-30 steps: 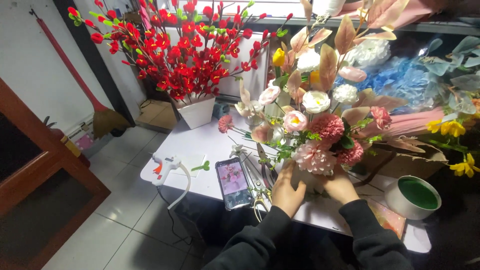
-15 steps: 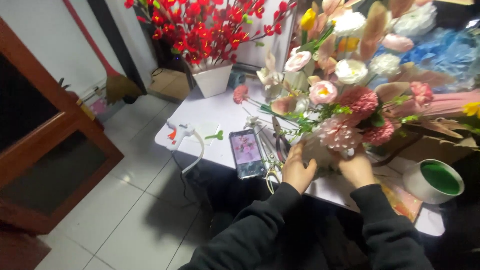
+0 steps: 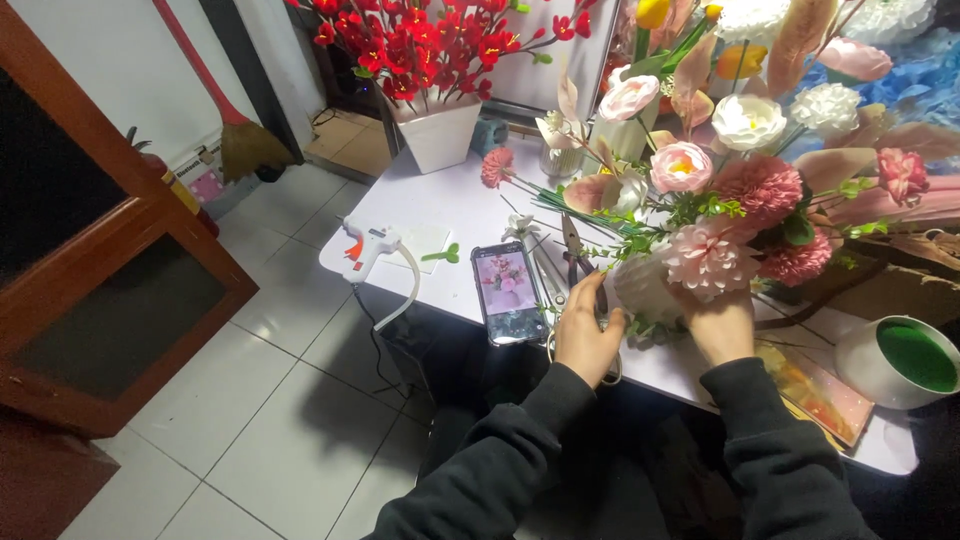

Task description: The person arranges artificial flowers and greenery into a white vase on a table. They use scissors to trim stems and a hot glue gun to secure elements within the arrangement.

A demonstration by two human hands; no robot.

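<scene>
Both hands steady the pink bouquet [image 3: 740, 200] at its base on the counter [image 3: 440, 205]: the left hand [image 3: 585, 335] cups it loosely beside the phone [image 3: 508, 293], the right hand [image 3: 722, 325] grips underneath. The arranging step seems in hand; adding another stem calls for a firm hold.

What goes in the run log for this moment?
left hand: on vase | right hand: on vase, under bouquet | phone, scissors: on table
</scene>
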